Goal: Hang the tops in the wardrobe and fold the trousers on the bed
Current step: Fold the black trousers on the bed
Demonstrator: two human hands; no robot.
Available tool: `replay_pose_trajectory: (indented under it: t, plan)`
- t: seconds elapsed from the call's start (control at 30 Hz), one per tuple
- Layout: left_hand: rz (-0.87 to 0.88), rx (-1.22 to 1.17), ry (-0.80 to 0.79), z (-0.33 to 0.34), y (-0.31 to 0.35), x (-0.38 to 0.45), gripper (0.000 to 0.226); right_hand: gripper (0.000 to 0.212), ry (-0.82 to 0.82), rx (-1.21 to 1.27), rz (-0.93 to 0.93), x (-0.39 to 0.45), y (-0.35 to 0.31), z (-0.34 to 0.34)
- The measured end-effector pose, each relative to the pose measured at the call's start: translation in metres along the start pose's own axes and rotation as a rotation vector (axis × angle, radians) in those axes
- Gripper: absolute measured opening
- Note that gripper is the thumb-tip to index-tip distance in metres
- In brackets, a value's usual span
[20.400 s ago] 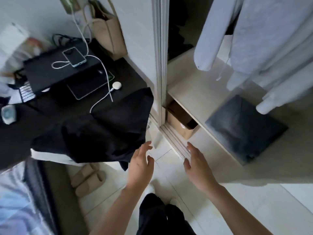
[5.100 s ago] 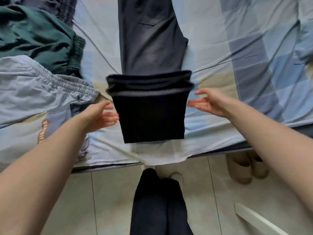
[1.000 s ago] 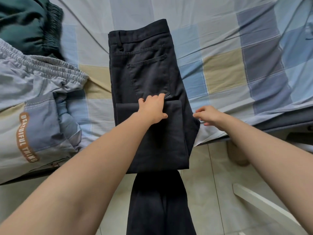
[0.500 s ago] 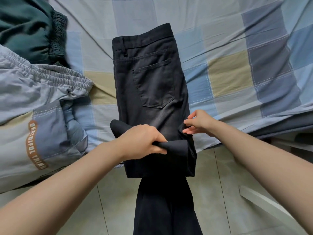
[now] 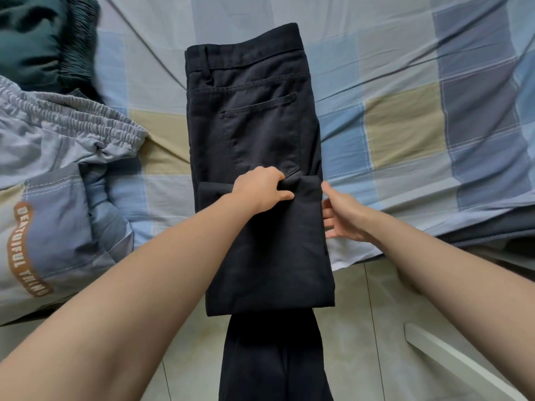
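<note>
Black trousers [image 5: 254, 134] lie lengthwise on the bed [image 5: 405, 125], the waistband toward the far side, and the folded lower part hangs over the near edge of the bed. We judge that we are in the folding step: the leg end is already brought up and its edge lies just below the back pocket.

Our left hand [image 5: 260, 189] has its fingers curled round this folded edge and grips it, about at the middle of the trousers. Our right hand [image 5: 344, 212] is beside the right side of the fold, the fingers rather straight and touching the cloth; it holds nothing.

The next move, we think, calls for laying this edge flat and even, then for one more fold toward the waistband, with both sides kept in line.

Grey trousers [image 5: 58, 175] with an elastic waist lie at the left edge of the bed, and a green garment [image 5: 31, 39] at the far left corner.
</note>
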State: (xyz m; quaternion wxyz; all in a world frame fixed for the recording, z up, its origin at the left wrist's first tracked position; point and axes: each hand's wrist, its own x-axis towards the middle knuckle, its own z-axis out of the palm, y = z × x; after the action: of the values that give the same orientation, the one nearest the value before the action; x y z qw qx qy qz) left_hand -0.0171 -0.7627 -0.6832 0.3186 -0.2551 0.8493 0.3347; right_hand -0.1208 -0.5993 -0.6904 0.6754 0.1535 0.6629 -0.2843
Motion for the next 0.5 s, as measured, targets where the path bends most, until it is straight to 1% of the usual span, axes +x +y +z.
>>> replay_pose_trajectory:
  t: [0.03,0.07,0.1,0.13,0.17,0.2,0.23,0.27,0.3,0.33,0.37,0.4,0.47,0.5]
  plan:
    - [-0.015,0.054,0.014,-0.001,-0.001,0.001,0.039,0.053,0.095,-0.091,-0.093,-0.002,0.004,0.001]
    - [-0.019,0.097,0.027,-0.003,-0.003,0.0,0.043,0.039,0.222,-0.266,-0.228,-0.006,0.009,0.0]
    - [-0.006,0.126,0.047,-0.005,-0.007,-0.002,0.043,0.026,0.361,-0.526,-0.392,-0.009,0.014,-0.005]
    - [0.036,0.156,0.079,-0.007,-0.013,-0.006,0.041,0.027,0.484,-0.827,-0.573,-0.015,0.017,-0.009]
    - [0.124,0.208,0.149,-0.008,-0.023,-0.012,0.04,0.037,0.553,-1.095,-0.776,-0.02,0.019,-0.012]
    - [0.254,0.279,0.25,-0.008,-0.037,-0.02,0.041,0.042,0.568,-1.284,-0.991,-0.025,0.02,-0.015]
    - [0.406,0.363,0.36,-0.008,-0.053,-0.028,0.043,0.044,0.534,-1.443,-1.201,-0.027,0.024,-0.017]
    - [0.565,0.443,0.463,-0.007,-0.07,-0.038,0.044,0.048,0.467,-1.637,-1.378,-0.025,0.029,-0.021]
    - [0.712,0.53,0.488,-0.005,-0.087,-0.049,0.045,0.051,0.397,-1.84,-1.478,-0.02,0.034,-0.025]
    - [0.834,0.618,0.455,-0.002,-0.106,-0.059,0.048,0.057,0.339,-2.011,-1.508,-0.014,0.037,-0.031]
    - [0.915,0.707,0.372,0.001,-0.123,-0.068,0.052,0.064,0.304,-2.136,-1.514,-0.007,0.036,-0.036]
    - [0.952,0.793,0.282,0.004,-0.137,-0.077,0.059,0.069,0.284,-2.232,-1.507,-0.001,0.033,-0.04]
    - [0.917,0.924,0.14,0.013,-0.154,-0.084,0.085,0.077,0.248,-2.371,-1.465,0.009,0.022,-0.042]
    - [0.874,0.952,0.109,0.018,-0.159,-0.082,0.091,0.079,0.224,-2.408,-1.452,0.015,0.015,-0.04]
